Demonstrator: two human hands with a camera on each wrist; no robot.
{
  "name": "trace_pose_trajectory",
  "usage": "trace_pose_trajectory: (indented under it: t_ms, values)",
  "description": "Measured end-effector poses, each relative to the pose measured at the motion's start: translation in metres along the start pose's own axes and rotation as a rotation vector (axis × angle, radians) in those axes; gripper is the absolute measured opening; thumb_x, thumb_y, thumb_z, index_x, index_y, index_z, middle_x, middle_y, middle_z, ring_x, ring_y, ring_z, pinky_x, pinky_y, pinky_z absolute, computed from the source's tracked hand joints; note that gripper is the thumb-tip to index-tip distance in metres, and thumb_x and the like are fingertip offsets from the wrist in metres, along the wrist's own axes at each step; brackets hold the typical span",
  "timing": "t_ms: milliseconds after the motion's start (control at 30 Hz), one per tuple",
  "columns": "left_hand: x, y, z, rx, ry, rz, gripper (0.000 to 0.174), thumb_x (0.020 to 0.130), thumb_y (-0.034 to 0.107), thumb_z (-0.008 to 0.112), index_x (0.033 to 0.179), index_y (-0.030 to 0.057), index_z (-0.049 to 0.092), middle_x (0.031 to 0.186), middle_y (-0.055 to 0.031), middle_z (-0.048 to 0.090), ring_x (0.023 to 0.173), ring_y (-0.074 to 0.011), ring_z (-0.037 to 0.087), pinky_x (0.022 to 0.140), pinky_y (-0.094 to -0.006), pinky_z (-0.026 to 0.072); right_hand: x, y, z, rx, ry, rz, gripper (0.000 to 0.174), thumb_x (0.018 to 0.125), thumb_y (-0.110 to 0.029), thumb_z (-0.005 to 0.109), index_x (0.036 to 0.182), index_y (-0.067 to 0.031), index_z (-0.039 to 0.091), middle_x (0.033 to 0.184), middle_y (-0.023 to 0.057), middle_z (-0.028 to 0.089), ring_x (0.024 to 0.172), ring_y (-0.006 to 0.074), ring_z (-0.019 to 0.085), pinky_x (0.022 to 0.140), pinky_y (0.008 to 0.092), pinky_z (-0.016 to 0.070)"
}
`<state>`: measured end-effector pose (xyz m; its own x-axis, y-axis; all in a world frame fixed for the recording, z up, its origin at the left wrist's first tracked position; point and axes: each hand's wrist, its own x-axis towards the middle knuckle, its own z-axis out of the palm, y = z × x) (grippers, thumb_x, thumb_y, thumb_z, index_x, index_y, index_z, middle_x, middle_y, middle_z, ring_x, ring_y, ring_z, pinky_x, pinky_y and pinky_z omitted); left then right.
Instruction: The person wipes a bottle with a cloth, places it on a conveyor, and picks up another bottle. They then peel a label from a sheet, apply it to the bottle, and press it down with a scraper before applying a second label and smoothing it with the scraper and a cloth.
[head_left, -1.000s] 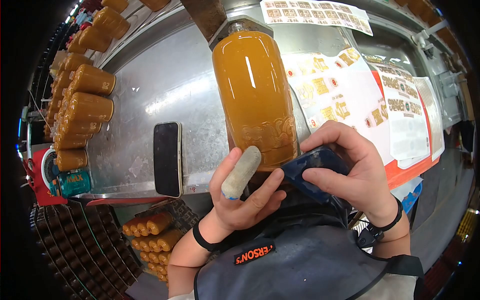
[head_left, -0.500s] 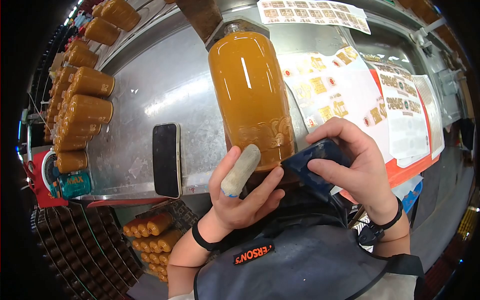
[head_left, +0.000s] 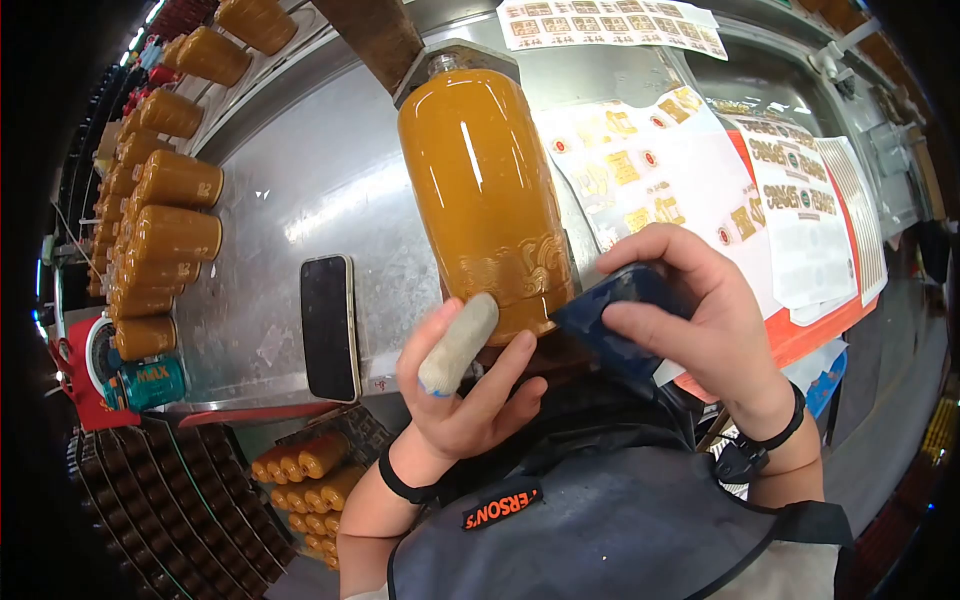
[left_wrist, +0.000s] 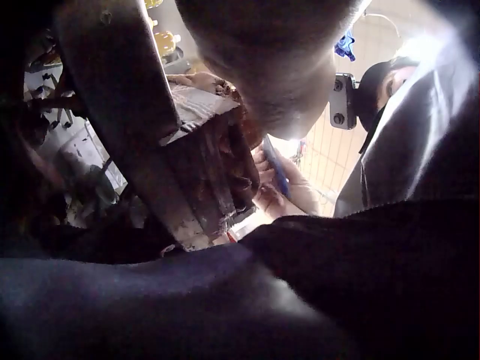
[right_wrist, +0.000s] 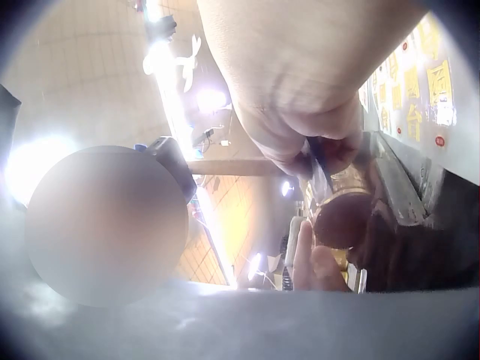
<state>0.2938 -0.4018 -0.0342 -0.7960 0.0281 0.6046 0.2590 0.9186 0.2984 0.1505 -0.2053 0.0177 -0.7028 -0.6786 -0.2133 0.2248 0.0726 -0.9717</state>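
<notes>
A large glossy amber-brown bottle [head_left: 480, 170] with a raised pattern lies on its side, its neck pointing away from me and its base near my hands. My left hand [head_left: 460, 390] rests its fingers, fairly straight, at the base end. One of those fingers wears a grey cloth finger sleeve [head_left: 460, 345]. Between thumb and fingers, my right hand [head_left: 715, 335] pinches a flat dark blue scraper [head_left: 625, 305]. The scraper's corner is right at the bottle's lower edge. From the right wrist, the bottle's round dark base [right_wrist: 341, 221] shows beyond the hand.
On the metal table [head_left: 300, 190] lies a black phone [head_left: 329, 328]. Sheets of gold decals [head_left: 640, 180] cover the right side, partly over an orange board. Several brown bottles [head_left: 175, 235] line the left edge, with a teal can [head_left: 150, 383] and red scale close by.
The whole view has shifted, so the bottle and left hand appear further left. The scraper's corner has moved up slightly along the bottle's base edge. Both hands keep much the same pose.
</notes>
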Motion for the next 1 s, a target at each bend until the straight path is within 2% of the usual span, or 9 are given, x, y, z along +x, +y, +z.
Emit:
trace_pose_trajectory:
  t_ms: [167,233,433,500,633,700,733,833,1000]
  values:
    - [-0.006,-0.007,-0.008,0.018,-0.064,0.073,0.034,0.080,0.023,0.077,0.111,0.0106,0.074,0.120,-0.0148,0.058,0.117,-0.0300,0.055,0.086,-0.0385,0.0567,0.010,0.007,-0.013,-0.121,0.129,-0.025,0.016,0.102,-0.013,0.057,0.106,-0.0015,0.066,0.096,-0.0007,0.064,0.086,0.0047,0.055,0.080,0.0205,0.0438]
    - [0.002,-0.010,-0.008,0.030,-0.062,0.121,0.033,0.079,0.021,0.077,0.111,0.0113,0.075,0.119,-0.0138,0.059,0.116,-0.0280,0.056,0.085,-0.0382,0.0570,0.015,0.003,-0.026,-0.062,0.068,0.096,0.024,0.104,-0.020,0.054,0.099,-0.0012,0.067,0.092,-0.0016,0.064,0.086,0.0048,0.055,0.081,0.0205,0.0438]
    - [0.011,-0.012,-0.001,0.067,-0.033,0.246,0.032,0.079,0.020,0.075,0.110,0.0150,0.075,0.120,-0.0091,0.059,0.114,-0.0234,0.057,0.085,-0.0368,0.0580,0.061,-0.032,-0.045,-0.291,0.018,0.153,0.050,0.099,-0.048,0.058,0.077,-0.0038,0.068,0.062,-0.0022,0.057,0.056,0.0036,0.051,0.056,0.0228,0.0423]
    - [0.017,-0.008,0.000,0.071,-0.036,0.291,0.031,0.081,0.021,0.074,0.111,0.0155,0.075,0.122,-0.0064,0.059,0.115,-0.0231,0.057,0.086,-0.0358,0.0578,0.082,-0.039,-0.040,-0.517,-0.055,0.053,0.055,0.094,-0.055,0.060,0.086,-0.0021,0.072,0.067,0.0017,0.063,0.062,0.0077,0.058,0.061,0.0244,0.0468]
    - [0.019,-0.003,-0.003,0.254,-0.082,0.359,0.030,0.083,0.026,0.072,0.112,0.0184,0.075,0.123,0.0010,0.059,0.117,-0.0230,0.053,0.092,-0.0347,0.0546,0.123,-0.036,-0.023,-0.659,-0.136,-0.027,0.053,0.097,-0.050,0.060,0.108,0.0012,0.070,0.084,0.0057,0.067,0.081,0.0086,0.059,0.072,0.0236,0.0450]
    - [0.019,-0.001,-0.003,0.301,-0.128,0.377,0.031,0.081,0.027,0.073,0.112,0.0222,0.076,0.124,0.0016,0.057,0.119,-0.0239,0.050,0.092,-0.0350,0.0533,0.135,-0.032,-0.016,-0.604,-0.229,-0.019,0.062,0.091,-0.053,0.067,0.121,0.0016,0.065,0.101,0.0121,0.069,0.095,0.0137,0.062,0.083,0.0259,0.0475]
    - [0.020,0.001,-0.003,0.311,-0.134,0.361,0.030,0.083,0.028,0.072,0.112,0.0226,0.076,0.124,0.0044,0.058,0.119,-0.0239,0.049,0.095,-0.0351,0.0519,0.144,-0.023,-0.014,-0.338,-0.341,-0.001,0.070,0.084,-0.051,0.075,0.128,0.0018,0.060,0.110,0.0142,0.067,0.101,0.0162,0.062,0.090,0.0271,0.0476]
    - [0.020,0.004,0.002,0.305,-0.135,0.330,0.028,0.084,0.029,0.071,0.111,0.0229,0.077,0.124,0.0073,0.059,0.118,-0.0235,0.048,0.098,-0.0352,0.0505,0.149,-0.021,-0.003,-0.265,-0.356,-0.035,0.090,0.070,-0.061,0.081,0.123,0.0076,0.060,0.112,0.0178,0.067,0.104,0.0233,0.065,0.094,0.0275,0.0469]
    - [0.007,-0.004,0.000,0.218,-0.137,0.327,0.028,0.085,0.026,0.070,0.110,0.0176,0.076,0.121,0.0021,0.062,0.117,-0.0256,0.052,0.096,-0.0359,0.0533,0.145,-0.026,0.002,-0.225,-0.317,0.016,0.085,0.068,-0.055,0.085,0.121,0.0063,0.061,0.110,0.0153,0.068,0.101,0.0202,0.065,0.093,0.0271,0.0475]
